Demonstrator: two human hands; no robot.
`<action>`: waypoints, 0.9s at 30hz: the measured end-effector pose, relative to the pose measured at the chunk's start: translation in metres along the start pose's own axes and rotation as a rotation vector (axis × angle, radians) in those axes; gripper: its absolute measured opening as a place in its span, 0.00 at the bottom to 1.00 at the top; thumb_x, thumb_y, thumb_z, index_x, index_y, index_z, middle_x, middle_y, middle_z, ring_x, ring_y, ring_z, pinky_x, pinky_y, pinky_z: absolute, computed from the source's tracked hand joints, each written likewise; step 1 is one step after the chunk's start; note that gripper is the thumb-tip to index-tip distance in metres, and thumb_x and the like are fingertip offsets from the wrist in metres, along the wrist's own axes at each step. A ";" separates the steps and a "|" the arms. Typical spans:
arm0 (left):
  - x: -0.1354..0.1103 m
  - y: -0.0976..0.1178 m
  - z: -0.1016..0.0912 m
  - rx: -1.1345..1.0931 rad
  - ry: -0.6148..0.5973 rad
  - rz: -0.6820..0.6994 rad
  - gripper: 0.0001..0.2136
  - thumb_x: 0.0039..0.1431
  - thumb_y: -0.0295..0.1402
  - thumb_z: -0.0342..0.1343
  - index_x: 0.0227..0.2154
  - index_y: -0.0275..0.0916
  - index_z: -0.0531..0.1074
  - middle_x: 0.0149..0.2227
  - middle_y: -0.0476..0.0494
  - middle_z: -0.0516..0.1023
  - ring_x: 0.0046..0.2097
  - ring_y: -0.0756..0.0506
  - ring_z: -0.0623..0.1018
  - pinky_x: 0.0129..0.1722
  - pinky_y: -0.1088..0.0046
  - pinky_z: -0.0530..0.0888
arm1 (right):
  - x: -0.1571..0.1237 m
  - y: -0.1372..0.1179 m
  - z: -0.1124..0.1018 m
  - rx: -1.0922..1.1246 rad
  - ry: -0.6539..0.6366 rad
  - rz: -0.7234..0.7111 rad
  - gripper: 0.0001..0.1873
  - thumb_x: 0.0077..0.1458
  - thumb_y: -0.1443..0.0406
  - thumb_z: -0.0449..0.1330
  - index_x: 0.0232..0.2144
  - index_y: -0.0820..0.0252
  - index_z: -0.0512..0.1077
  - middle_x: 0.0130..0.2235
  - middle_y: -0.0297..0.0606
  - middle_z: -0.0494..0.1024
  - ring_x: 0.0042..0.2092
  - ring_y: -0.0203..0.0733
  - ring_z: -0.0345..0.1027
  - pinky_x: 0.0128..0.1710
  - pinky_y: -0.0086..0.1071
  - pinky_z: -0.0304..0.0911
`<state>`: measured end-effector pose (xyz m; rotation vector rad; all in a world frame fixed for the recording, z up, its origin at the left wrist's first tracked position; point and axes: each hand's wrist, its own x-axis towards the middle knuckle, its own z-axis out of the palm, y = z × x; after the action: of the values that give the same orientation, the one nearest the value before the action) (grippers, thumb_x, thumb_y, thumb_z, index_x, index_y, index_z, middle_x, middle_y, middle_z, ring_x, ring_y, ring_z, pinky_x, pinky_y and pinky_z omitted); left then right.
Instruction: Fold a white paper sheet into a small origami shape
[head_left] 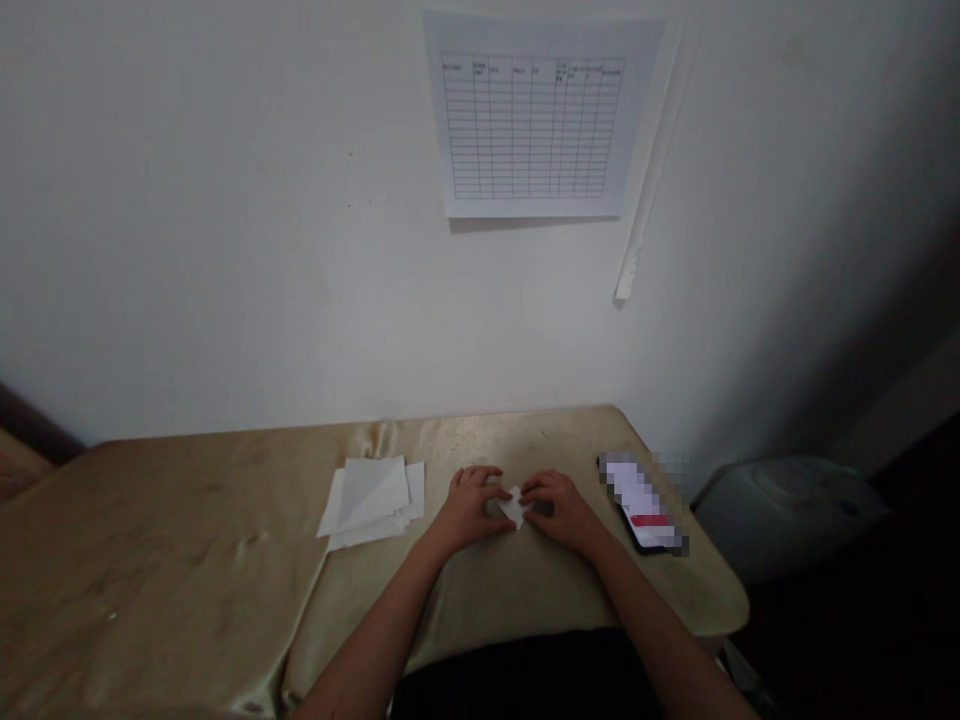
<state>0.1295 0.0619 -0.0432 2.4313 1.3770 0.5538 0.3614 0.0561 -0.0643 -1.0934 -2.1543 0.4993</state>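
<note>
Between my two hands is a small folded piece of white paper [514, 508], close over the cloth-covered table [517, 590]. My left hand [474, 506] grips its left side between thumb and fingers. On the right side, the fingertips and thumb of my right hand [559, 510] pinch the same paper. Its exact folds are too small to make out. To the left of my left hand lies a loose stack of white paper sheets [369, 500], overlapping at uneven angles.
A phone [637, 505] with a lit, blurred screen lies right of my right hand. The table meets a white wall [300, 250], where a printed grid sheet [536, 125] hangs. Past the table's right edge stands a pale plastic container [780, 515].
</note>
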 end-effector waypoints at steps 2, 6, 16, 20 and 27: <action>0.000 0.000 0.000 0.000 -0.004 -0.002 0.21 0.43 0.45 0.73 0.43 0.51 0.81 0.59 0.43 0.72 0.62 0.34 0.67 0.65 0.49 0.57 | 0.000 0.000 0.000 -0.003 -0.001 0.007 0.13 0.48 0.69 0.68 0.38 0.51 0.81 0.46 0.37 0.80 0.52 0.47 0.70 0.58 0.45 0.58; 0.000 0.001 -0.001 0.003 -0.002 0.001 0.21 0.43 0.46 0.73 0.42 0.50 0.81 0.59 0.43 0.72 0.62 0.34 0.68 0.65 0.49 0.57 | 0.000 -0.002 -0.001 -0.006 0.002 0.008 0.14 0.47 0.69 0.69 0.39 0.50 0.81 0.47 0.36 0.80 0.52 0.47 0.70 0.58 0.45 0.58; -0.001 0.002 -0.002 0.006 0.006 0.003 0.17 0.48 0.45 0.71 0.42 0.50 0.81 0.58 0.43 0.73 0.61 0.35 0.68 0.64 0.50 0.58 | 0.000 -0.003 -0.002 0.010 -0.001 0.025 0.12 0.48 0.70 0.69 0.36 0.50 0.81 0.45 0.36 0.80 0.51 0.46 0.71 0.58 0.44 0.59; -0.001 0.001 0.000 0.004 0.010 0.002 0.16 0.49 0.44 0.70 0.42 0.50 0.81 0.58 0.44 0.73 0.61 0.35 0.68 0.64 0.49 0.58 | 0.001 -0.004 -0.003 0.038 0.004 0.037 0.10 0.49 0.70 0.69 0.34 0.51 0.82 0.45 0.37 0.81 0.50 0.45 0.71 0.57 0.43 0.60; 0.001 0.000 0.002 0.017 0.025 -0.017 0.11 0.54 0.43 0.67 0.39 0.50 0.82 0.57 0.44 0.74 0.61 0.37 0.69 0.65 0.50 0.58 | 0.002 -0.006 -0.004 0.066 0.009 0.041 0.06 0.51 0.68 0.69 0.33 0.51 0.82 0.44 0.37 0.81 0.48 0.44 0.73 0.55 0.41 0.62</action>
<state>0.1312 0.0623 -0.0450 2.4320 1.4167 0.5723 0.3601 0.0544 -0.0573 -1.1036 -2.0956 0.5794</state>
